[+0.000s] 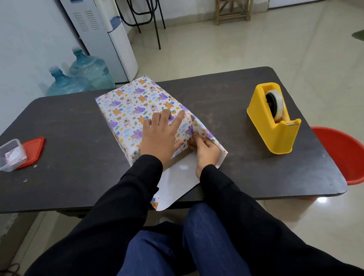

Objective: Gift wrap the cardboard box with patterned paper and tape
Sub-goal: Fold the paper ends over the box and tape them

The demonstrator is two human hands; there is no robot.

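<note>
Box: It sat in the middle of the bench. The patterned paper covered all of its top, so the box itself could not be seen.
Open end: The end near the person was not closed yet. A white flap of the paper lay flat on the bench and hung a bit over the edge.
Left hand: The left hand lay flat on top with its fingers straight. It likely pressed down so the box and paper would not slide.
Right hand: The right hand pinched the paper at the near right corner with curled fingers, likely to fold the side in.
Tape: The yellow tape holder stood well off to the right, untouched. It was likely waiting for the fold.
Other things: A small clear tub touched a red lid at the far left.
</note>
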